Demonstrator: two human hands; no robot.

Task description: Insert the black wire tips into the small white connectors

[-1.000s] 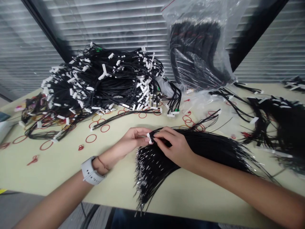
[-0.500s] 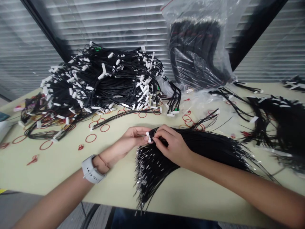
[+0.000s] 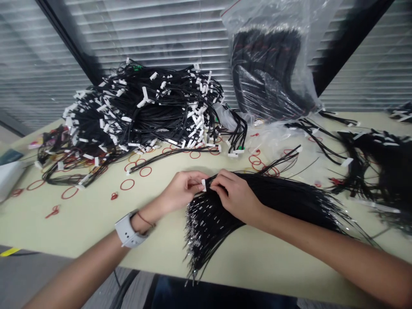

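Between thumb and fingers, my left hand [image 3: 185,189] pinches a small white connector [image 3: 204,185]. Just to its right, my right hand [image 3: 236,193] is closed in a pinch on a thin black wire at the connector's side; the fingertips hide most of that wire. Under both hands lies a thick bundle of black wires [image 3: 283,193]. Its near left end fans out in bare silvery metal terminals [image 3: 198,227], and more such tips show at the right end.
A large heap of black cables with white connectors [image 3: 144,111] fills the back left. Behind stands a clear plastic bag [image 3: 267,73] of wire bundles. Red rubber bands [image 3: 127,185] lie scattered on the pale table [image 3: 96,231]. More cables [image 3: 392,171] lie at the right.
The view has shifted slightly, moving everything a little to the right. The white connector has turned in my left fingers, and my right fingertips sit slightly farther from it.
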